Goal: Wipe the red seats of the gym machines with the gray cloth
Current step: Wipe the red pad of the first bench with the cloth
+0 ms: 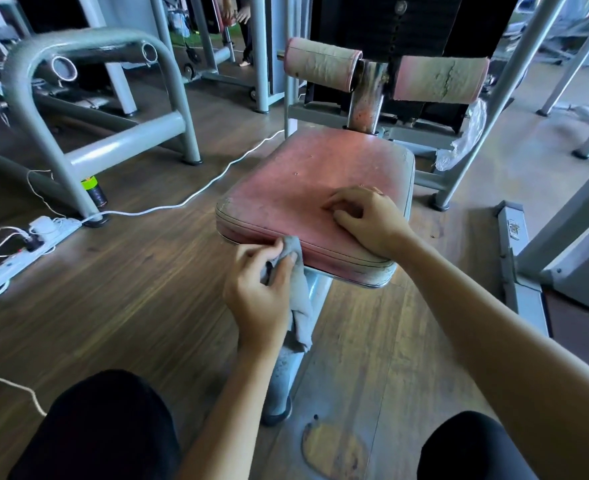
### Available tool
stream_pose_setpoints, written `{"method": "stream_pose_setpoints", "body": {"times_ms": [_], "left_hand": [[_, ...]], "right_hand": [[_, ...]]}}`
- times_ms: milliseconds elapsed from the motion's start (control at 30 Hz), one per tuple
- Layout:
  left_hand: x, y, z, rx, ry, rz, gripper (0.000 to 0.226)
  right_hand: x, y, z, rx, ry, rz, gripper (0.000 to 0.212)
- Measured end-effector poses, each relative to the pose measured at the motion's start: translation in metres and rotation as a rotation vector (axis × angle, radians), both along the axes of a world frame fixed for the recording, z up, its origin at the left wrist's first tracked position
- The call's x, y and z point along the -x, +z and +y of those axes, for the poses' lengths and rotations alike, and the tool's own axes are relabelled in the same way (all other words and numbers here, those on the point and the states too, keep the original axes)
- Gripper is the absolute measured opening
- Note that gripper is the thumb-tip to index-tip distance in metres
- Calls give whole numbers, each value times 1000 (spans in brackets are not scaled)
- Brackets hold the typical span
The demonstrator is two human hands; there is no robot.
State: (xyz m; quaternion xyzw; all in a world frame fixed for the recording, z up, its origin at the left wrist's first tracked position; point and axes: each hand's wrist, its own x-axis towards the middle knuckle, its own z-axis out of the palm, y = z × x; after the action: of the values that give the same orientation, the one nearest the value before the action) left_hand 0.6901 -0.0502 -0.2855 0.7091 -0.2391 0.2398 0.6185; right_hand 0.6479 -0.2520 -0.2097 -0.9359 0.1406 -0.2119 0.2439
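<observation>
The red seat point(307, 174) is faded, corners cracked. My left hand point(262, 289) pinches the gray cloth point(301, 299); right hand point(369, 220) rests curled atop.

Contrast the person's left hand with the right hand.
The left hand grips the gray cloth against the front edge of the worn red padded seat; the right hand, fingers curled, holds no cloth. The right hand rests atop the seat; the left hand sits lower. Both are bare.

No writing or label here is legible.
</observation>
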Motion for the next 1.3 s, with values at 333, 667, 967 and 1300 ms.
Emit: {"method": "stream_pose_setpoints", "body": {"times_ms": [333, 667, 967, 1300], "left_hand": [[-46, 88, -4, -3, -142, 274, 20], [-131, 75, -56, -615, -379, 110, 54], [-143, 75, -41, -210, -239, 204, 29], [-148, 60, -42, 96, -170, 289, 27]], "right_hand": [[4, -3, 6, -37, -142, -35, 27], [2, 13, 6, -396, -213, -123, 29], [-54, 31, 33, -84, -7, 35, 34], [-57, 29, 64, 3, -195, 213, 66]]}}
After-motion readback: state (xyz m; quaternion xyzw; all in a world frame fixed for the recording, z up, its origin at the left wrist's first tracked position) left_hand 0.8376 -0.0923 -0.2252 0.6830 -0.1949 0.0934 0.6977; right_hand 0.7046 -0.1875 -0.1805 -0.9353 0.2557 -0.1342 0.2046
